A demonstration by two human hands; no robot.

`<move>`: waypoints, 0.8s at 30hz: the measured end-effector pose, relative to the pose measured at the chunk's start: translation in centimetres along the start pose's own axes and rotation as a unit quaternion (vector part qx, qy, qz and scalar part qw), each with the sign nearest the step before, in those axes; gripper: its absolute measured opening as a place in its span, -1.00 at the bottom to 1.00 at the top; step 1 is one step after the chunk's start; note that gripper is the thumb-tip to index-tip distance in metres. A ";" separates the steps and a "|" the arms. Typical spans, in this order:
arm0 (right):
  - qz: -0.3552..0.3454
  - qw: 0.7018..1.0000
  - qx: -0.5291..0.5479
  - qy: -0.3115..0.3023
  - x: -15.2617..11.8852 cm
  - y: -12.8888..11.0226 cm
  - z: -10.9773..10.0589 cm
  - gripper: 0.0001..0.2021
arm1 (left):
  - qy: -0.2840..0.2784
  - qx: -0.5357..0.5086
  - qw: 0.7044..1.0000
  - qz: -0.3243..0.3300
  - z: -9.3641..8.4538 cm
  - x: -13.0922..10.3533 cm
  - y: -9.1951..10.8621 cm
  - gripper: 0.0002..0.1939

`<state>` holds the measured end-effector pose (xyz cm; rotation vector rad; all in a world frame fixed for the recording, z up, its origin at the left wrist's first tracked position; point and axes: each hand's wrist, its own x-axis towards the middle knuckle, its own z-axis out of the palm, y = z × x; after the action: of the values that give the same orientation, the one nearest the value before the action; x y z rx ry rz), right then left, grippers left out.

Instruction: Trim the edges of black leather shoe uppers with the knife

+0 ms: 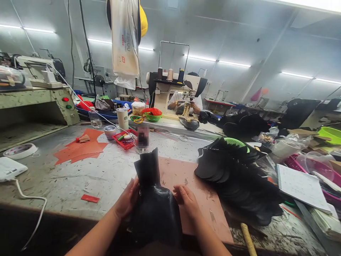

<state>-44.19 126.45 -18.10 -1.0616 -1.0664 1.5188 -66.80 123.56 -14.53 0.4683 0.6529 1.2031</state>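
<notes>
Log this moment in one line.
left hand: touching left side of black piece | right hand: loosely curled at its right side, contact unclear | pink mat: under right hand | black stack: right of hands

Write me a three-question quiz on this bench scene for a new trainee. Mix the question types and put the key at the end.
1. Multiple choice: What colour is the small basket in front of the cream tumbler?
a) blue
b) red
c) yellow

2. True or false: The shiny black item is between the left hand and the right hand.

3. Fill in the blank: Seen from the head camera, the spiral notebook lies to the ____ of the stack of black pieces.

Key: 1. b; 2. true; 3. right
</notes>
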 end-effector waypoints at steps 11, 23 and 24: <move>-0.013 0.999 -0.029 -0.007 -0.2 -0.6 0.2 -0.54 | -0.032 0.008 0.999 0.028 1.5 -0.6 0.0 -0.51; -0.023 0.999 -0.034 -0.016 0.2 0.0 0.1 -0.57 | -0.046 0.036 0.997 0.041 1.2 -0.2 0.0 -0.45; -0.038 0.998 -0.049 -0.007 0.1 -0.1 0.0 -0.57 | -0.044 0.043 0.997 0.041 1.2 -0.2 0.0 -0.45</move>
<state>-44.23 126.59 -18.00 -1.0657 -1.1878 1.4285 -66.00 123.38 -13.65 0.6227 0.6159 1.2271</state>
